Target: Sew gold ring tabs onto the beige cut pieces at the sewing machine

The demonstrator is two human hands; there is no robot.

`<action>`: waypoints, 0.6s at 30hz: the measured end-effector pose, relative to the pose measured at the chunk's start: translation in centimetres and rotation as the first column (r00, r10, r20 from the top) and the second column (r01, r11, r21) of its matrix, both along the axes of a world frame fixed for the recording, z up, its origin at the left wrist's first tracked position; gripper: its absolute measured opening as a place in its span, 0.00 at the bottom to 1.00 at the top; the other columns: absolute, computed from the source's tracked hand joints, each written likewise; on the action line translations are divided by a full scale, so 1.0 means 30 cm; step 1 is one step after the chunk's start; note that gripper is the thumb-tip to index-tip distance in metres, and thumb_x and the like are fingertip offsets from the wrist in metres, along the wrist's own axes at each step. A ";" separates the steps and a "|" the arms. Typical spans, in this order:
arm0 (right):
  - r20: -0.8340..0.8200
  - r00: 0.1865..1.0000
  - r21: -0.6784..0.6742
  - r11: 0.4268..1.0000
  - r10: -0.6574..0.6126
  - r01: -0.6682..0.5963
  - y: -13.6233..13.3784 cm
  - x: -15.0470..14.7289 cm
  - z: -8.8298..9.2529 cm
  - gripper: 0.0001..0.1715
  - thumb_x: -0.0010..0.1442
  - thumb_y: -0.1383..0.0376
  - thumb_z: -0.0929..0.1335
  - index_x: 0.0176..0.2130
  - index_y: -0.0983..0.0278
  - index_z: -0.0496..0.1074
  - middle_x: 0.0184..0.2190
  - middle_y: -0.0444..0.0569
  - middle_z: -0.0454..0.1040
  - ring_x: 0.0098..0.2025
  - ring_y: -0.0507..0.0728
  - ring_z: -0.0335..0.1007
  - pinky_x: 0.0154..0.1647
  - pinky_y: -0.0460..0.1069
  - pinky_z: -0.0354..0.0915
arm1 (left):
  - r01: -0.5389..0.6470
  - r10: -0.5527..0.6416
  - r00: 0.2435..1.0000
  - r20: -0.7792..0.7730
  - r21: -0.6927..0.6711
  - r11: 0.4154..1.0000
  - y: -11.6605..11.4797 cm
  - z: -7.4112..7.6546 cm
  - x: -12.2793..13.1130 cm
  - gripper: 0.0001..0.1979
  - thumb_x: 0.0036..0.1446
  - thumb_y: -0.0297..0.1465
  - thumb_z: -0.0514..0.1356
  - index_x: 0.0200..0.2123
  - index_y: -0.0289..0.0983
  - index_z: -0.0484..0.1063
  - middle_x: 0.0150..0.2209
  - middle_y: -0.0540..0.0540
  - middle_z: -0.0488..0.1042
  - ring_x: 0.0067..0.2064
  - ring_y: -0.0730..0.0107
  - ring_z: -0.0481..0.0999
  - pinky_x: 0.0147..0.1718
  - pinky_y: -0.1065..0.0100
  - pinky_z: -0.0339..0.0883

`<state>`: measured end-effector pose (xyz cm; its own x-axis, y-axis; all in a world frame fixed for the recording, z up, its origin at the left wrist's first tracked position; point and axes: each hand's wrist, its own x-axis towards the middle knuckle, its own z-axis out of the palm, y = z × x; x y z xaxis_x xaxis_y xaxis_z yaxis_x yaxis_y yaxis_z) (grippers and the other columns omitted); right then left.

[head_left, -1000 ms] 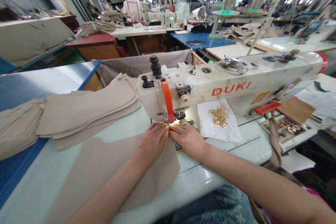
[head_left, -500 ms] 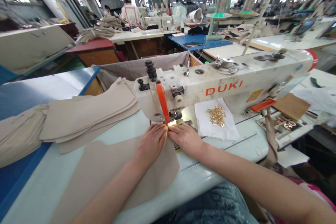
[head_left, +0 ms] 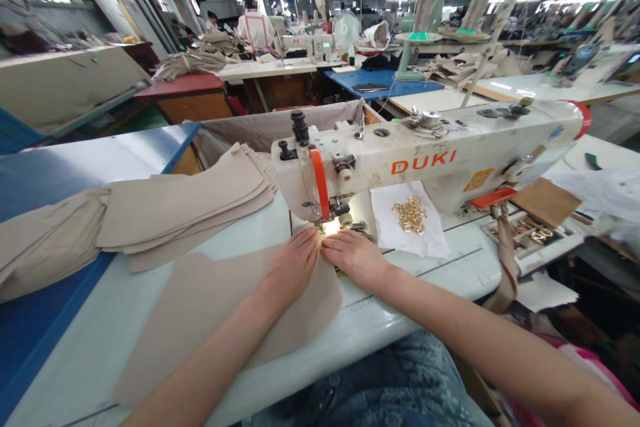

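Note:
A beige fabric panel (head_left: 200,307) lies on the pale sewing table (head_left: 90,347), its far edge under the needle of a white DUKI sewing machine (head_left: 425,160). My left hand (head_left: 293,267) rests on the panel with fingers curled, pressing its edge right at the lit needle area. My right hand (head_left: 353,257) lies beside it, fingertips touching the same edge. Both hands meet just below the presser foot (head_left: 330,217), which sits behind an orange guard (head_left: 319,183).
A stack of beige cut panels (head_left: 185,207) lies to the left, with more piled on the blue table edge (head_left: 45,247). Gold metal rings (head_left: 410,213) sit on white paper under the machine arm. A tray of hardware (head_left: 530,233) stands right. Other workstations and a person fill the background.
My hands stay at the needle with the fabric edge. The view has shifted slightly, so the machine and hands sit a bit higher in the picture.

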<state>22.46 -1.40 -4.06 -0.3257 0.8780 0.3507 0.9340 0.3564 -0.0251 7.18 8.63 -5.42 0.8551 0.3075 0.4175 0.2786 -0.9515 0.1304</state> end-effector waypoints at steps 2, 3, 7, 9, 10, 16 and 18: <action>-0.003 1.000 -0.005 1.000 0.003 -0.003 0.002 0.000 0.001 0.06 0.62 0.69 0.66 0.38 0.68 0.73 0.41 0.52 0.75 0.45 0.57 0.68 0.50 0.52 0.61 | 0.025 -0.024 0.999 -0.032 0.027 0.999 0.001 0.001 -0.002 0.16 0.64 0.27 0.45 0.48 0.32 0.68 0.48 0.37 0.73 0.53 0.59 0.70 0.51 0.55 0.69; -0.004 1.000 -0.009 1.000 0.004 -0.004 0.003 0.000 0.001 0.06 0.62 0.69 0.66 0.38 0.68 0.73 0.41 0.52 0.75 0.45 0.57 0.68 0.50 0.52 0.61 | 0.033 -0.032 0.999 -0.044 0.035 0.999 0.001 0.002 -0.003 0.16 0.64 0.27 0.45 0.48 0.32 0.68 0.48 0.37 0.73 0.54 0.58 0.70 0.51 0.55 0.68; -0.008 1.000 -0.032 0.999 0.010 -0.010 0.008 0.002 0.004 0.06 0.62 0.69 0.66 0.38 0.69 0.73 0.41 0.53 0.75 0.45 0.57 0.68 0.50 0.52 0.61 | 0.043 -0.038 0.996 -0.080 0.065 0.997 -0.006 0.021 -0.003 0.16 0.64 0.27 0.44 0.49 0.31 0.67 0.49 0.38 0.72 0.55 0.57 0.69 0.53 0.56 0.67; -0.006 1.000 -0.040 0.999 0.007 -0.007 0.012 0.002 0.006 0.06 0.62 0.69 0.66 0.38 0.69 0.73 0.41 0.53 0.75 0.45 0.57 0.69 0.50 0.52 0.62 | 0.034 -0.026 0.995 -0.098 0.085 0.996 -0.011 0.033 -0.002 0.17 0.64 0.26 0.43 0.48 0.30 0.67 0.48 0.39 0.73 0.54 0.58 0.70 0.53 0.58 0.67; -0.005 1.000 -0.044 0.999 0.005 -0.005 0.013 0.001 0.007 0.06 0.62 0.69 0.66 0.38 0.69 0.73 0.41 0.53 0.75 0.45 0.57 0.69 0.50 0.52 0.62 | 0.027 -0.017 0.994 -0.107 0.095 0.995 -0.013 0.037 -0.001 0.17 0.64 0.26 0.43 0.48 0.30 0.68 0.48 0.39 0.73 0.54 0.58 0.70 0.53 0.59 0.67; -0.012 1.000 -0.063 0.998 -0.021 0.020 0.024 -0.002 0.008 0.06 0.61 0.69 0.67 0.38 0.70 0.73 0.42 0.54 0.75 0.46 0.57 0.69 0.50 0.51 0.62 | 0.056 -0.046 0.997 -0.064 0.156 0.986 0.003 0.023 0.012 0.17 0.62 0.25 0.43 0.44 0.32 0.71 0.43 0.38 0.76 0.51 0.57 0.73 0.51 0.57 0.69; -0.015 0.999 -0.057 0.998 -0.034 0.033 0.027 -0.002 0.004 0.06 0.62 0.70 0.66 0.38 0.69 0.73 0.42 0.53 0.75 0.46 0.57 0.69 0.50 0.51 0.62 | 0.034 -0.026 0.998 -0.053 0.144 0.989 0.010 0.019 0.017 0.17 0.61 0.25 0.44 0.44 0.32 0.71 0.44 0.38 0.76 0.51 0.58 0.73 0.50 0.58 0.69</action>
